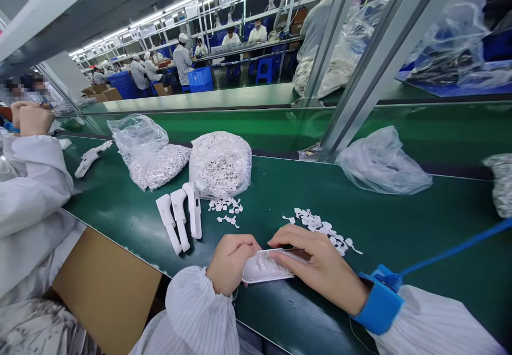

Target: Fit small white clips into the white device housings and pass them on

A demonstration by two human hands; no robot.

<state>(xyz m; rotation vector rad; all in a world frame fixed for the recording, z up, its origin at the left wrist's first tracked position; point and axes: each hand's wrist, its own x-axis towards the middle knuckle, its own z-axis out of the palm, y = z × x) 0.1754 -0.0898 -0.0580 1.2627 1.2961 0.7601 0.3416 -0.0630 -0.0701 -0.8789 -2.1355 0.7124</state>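
A white plastic shell [262, 269] lies between my hands, low in the middle of the view, with its hollow inner side showing. My left hand [230, 261] grips its left end, the thumb along the upper edge. Over its right part is my right hand [316, 261], thumb and fingers closed at the inside of the shell; any small piece between them is hidden. A blue strap [380, 301] circles my right wrist. Small white parts [320, 227] are scattered just beyond my right hand.
Three white handle-shaped housings [178, 219] lie on the green table [280, 189], left of my hands. Behind them stand two bags of small parts [220, 165], [156, 165]. An empty plastic bag [384, 163] is at right, beside a metal post [360, 88]. A co-worker's sleeve [32, 179] is at left, above a cardboard box [106, 285].
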